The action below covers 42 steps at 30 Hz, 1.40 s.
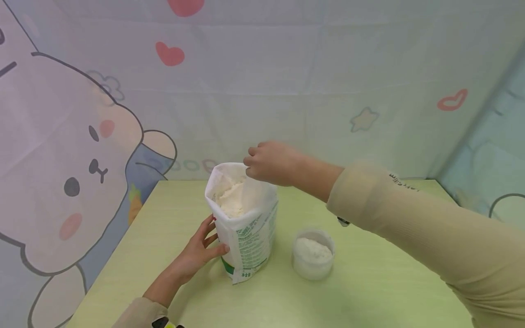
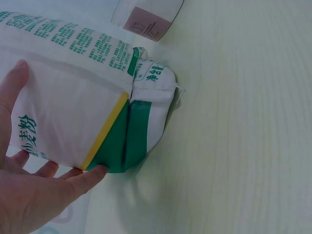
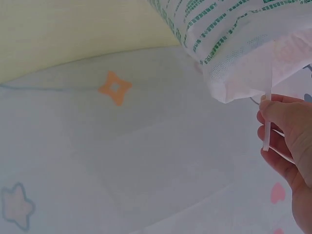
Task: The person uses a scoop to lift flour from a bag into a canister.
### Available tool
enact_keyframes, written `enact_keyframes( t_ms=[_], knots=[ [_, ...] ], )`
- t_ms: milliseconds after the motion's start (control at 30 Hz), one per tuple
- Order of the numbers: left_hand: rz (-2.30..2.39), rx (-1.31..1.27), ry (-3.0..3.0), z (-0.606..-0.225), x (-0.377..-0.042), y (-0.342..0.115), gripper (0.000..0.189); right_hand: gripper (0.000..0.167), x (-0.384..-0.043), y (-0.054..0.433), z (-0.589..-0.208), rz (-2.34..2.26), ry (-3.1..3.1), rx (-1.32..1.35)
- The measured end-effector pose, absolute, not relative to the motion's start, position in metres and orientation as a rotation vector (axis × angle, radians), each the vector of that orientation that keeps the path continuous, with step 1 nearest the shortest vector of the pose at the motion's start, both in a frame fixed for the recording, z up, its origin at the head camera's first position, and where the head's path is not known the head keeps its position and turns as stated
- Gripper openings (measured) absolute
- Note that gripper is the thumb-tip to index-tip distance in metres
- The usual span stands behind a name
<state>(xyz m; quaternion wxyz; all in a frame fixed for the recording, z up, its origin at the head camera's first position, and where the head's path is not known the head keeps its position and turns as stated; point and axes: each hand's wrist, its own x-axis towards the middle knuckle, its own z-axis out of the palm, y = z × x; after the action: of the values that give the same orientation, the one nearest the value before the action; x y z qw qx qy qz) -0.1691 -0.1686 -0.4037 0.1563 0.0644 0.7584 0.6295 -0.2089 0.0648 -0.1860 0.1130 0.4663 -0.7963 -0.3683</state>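
Observation:
A white flour bag with green print stands open-topped on the table, white flour visible inside. Around its left side my left hand holds it, thumb on one face and fingers spread along another. Above the bag's mouth, my right hand pinches a thin, flat, translucent plastic piece, perhaps a scraper. It reaches down into the bag and looks blurred in the head view; the right wrist view shows it edge-on. To the bag's right stands a small round tub with flour heaped in it.
The pale green-yellow table carries the bag and the tub. Behind it hangs a cloth backdrop with cartoon prints. The left wrist view shows a pinkish label on a clear container near the bag.

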Motion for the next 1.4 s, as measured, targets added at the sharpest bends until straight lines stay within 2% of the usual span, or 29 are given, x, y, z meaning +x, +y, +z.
enact_keyframes(
  t_ms=[200, 567, 1400],
  knots=[
    [1.81, 0.171, 2.165, -0.404, -0.169, -0.169, 0.09, 0.029, -0.21, 0.062, -0.193, -1.017, -2.443, 1.347],
    [1.809, 0.189, 2.171, -0.404, -0.169, -0.169, 0.091, 0.024, -0.214, 0.06, -0.206, -0.814, -2.633, 1.304],
    [1.785, 0.228, 2.173, -0.401, -0.167, -0.167, 0.091, 0.018, -0.204, 0.039, -0.225, -0.929, -2.524, 1.33]
  ],
)
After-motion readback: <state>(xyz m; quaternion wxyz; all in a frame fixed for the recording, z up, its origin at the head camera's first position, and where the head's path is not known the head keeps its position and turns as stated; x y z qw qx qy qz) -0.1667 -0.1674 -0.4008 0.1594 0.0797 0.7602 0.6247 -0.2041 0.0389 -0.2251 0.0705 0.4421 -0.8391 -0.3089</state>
